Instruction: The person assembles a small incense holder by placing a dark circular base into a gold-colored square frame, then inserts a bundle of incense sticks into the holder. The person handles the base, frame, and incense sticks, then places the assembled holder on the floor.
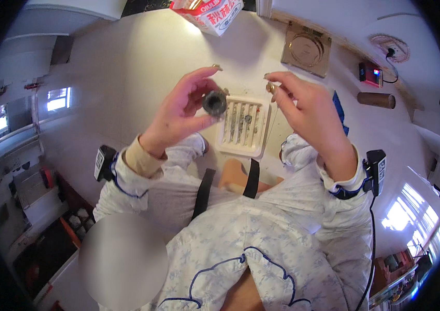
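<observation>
A: In the head view, where is the dark grey, hollow, tube-like piece (pixel 214 103) sitting?
B: Just above centre frame, in the left hand (pixel 181 106); the fingers and thumb are curling around it and gripping it. The right hand (pixel 310 106) is hovering right of centre, well apart from the tube.
A: Is that one holding anything?
B: I can't tell. Its thumb and forefinger are bending toward each other, and a gold glint is showing at the tips, perhaps a nail, perhaps a small part.
A: Which way is the tube pointing?
B: Its round mouth is facing the camera, so the long axis seems to be running roughly along our line of sight; its length is hiding behind the rim.
A: And around it?
B: A cream, rectangular, ribbed tray (pixel 264 123) is lying below and between the hands, grey bits filling its slots; the tube is covering its upper left corner. A red-and-white printed package (pixel 214 18) is standing at the top edge, a square brown cardboard piece (pixel 306 49) is lying upper right, and a brown cylinder (pixel 376 100) is resting farther right.
</observation>
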`<state>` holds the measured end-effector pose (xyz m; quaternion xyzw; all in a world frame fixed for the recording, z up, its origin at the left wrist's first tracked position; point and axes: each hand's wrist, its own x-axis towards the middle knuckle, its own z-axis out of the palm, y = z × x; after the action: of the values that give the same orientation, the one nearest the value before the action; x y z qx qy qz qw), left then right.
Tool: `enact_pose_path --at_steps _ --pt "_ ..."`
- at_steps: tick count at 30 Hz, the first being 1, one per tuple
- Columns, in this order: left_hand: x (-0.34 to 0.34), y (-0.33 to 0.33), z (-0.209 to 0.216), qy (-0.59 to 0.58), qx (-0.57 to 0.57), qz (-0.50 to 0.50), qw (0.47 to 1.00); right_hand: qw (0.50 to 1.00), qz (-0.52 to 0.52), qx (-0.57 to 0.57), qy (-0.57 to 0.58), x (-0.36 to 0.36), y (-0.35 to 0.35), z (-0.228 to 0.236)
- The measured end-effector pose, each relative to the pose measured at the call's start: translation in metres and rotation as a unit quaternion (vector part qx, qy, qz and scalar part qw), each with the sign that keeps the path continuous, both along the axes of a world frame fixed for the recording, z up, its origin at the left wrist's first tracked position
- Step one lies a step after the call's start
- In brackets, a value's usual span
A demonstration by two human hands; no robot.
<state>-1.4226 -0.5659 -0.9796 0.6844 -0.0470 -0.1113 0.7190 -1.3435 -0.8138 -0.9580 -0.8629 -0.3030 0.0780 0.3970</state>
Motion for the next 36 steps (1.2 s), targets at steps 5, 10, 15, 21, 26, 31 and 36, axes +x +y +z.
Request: enact_pose_path --at_steps 5,10,15,21,26,31,36 --pt "-0.062 -0.013 -0.001 -0.055 -0.016 0.047 0.997 0.999 0.03 0.013 0.001 -0.012 0.008 -0.006" --pt "-0.076 -0.022 -0.021 -0.021 -0.025 0.112 0.993 0.998 0.052 -0.035 0.032 -0.016 0.013 -0.012" --pt "-0.082 -0.025 -0.024 -0.035 -0.024 0.133 0.99 0.981 0.104 0.02 0.162 -0.028 0.015 -0.013" --pt "-0.086 -0.025 -0.021 -0.084 0.1 0.118 0.984 0.865 0.141 0.116 0.468 -0.047 0.03 -0.017" --pt "-0.084 -0.023 -0.015 -0.155 0.192 0.137 0.959 0.843 0.168 0.151 0.488 -0.054 0.038 -0.022" --pt "-0.086 -0.027 -0.011 -0.146 0.207 0.156 0.955 0.825 0.17 0.176 0.51 -0.058 0.035 -0.022" --pt "-0.087 -0.028 -0.016 -0.154 0.19 0.169 0.955 0.825 0.162 0.18 0.511 -0.06 0.034 -0.021"
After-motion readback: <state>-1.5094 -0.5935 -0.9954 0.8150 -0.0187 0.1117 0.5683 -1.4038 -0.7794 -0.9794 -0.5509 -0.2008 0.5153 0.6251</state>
